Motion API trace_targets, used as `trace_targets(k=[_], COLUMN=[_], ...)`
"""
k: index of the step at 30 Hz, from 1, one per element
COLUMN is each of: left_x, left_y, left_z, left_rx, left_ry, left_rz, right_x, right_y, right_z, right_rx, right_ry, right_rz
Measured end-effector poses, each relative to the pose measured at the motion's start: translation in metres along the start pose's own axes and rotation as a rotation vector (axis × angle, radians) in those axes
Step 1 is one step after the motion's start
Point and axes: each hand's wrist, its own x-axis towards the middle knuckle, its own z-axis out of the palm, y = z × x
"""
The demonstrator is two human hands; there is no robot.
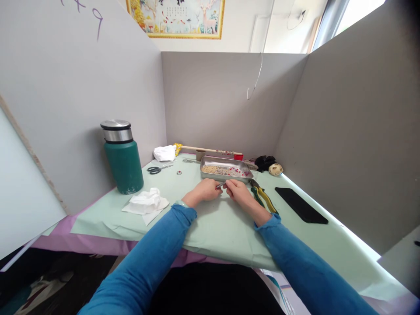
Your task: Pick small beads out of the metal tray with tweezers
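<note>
Presently, left hand (206, 190) pinches a small metallic piece (220, 185) just before the steel tray (226, 162); right hand (239, 191) narrowed alongside, cannot tell what it grips.

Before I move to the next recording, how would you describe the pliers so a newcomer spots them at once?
On the pale green table cover, find the shallow metal tray. The pliers lie by its near right corner, beside the right hand. Their yellow and green handles set them apart from the flat black slab to their right.
</note>
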Motion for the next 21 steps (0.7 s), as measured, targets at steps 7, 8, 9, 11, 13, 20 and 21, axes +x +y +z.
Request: trace_targets(k=[7, 8, 9, 11, 13, 20, 21], left_x=[-0.0004, -0.0007, -0.0009, -0.0011, -0.0011, -0.0002, 0.0000], left_y=[0.0006, 0.0009, 0.0011, 0.0013, 0.0013, -0.0010, -0.0015], left_z=[-0.0003, -0.0005, -0.0007, -0.0010, -0.0009, 0.0013, 0.0017], left_rx=[-0.006, -0.007, -0.006, -0.002, 0.005, 0.001, -0.002], left_ry=[-0.007, -0.009, -0.010, -0.009, -0.006, 0.031, 0.035], left_rz=[-0.003, -0.006, -0.007, -0.006, -0.001, 0.011, 0.016], right_x=[-0.0012, -0.0012, -0.0012, -0.0011, -0.0009, -0.0007, -0.0008], right_y=[-0.0010, -0.0012, -0.0014, -0.0015, -0.0012, 0.0005, 0.0006], right_z=[-0.0001, -0.0002, -0.0003, -0.0005, -0.0007, 0.0001, 0.0002], right_rx=[-0.024, -0.025, -0.026, -0.028, -0.025, -0.008, -0.004], right_ry=[0.001, 0.001, 0.001, 0.000, 0.000, 0.003, 0.005], right_rz=[0.005, 0.008, 0.011, 0.014, 0.012, -0.001, -0.007])
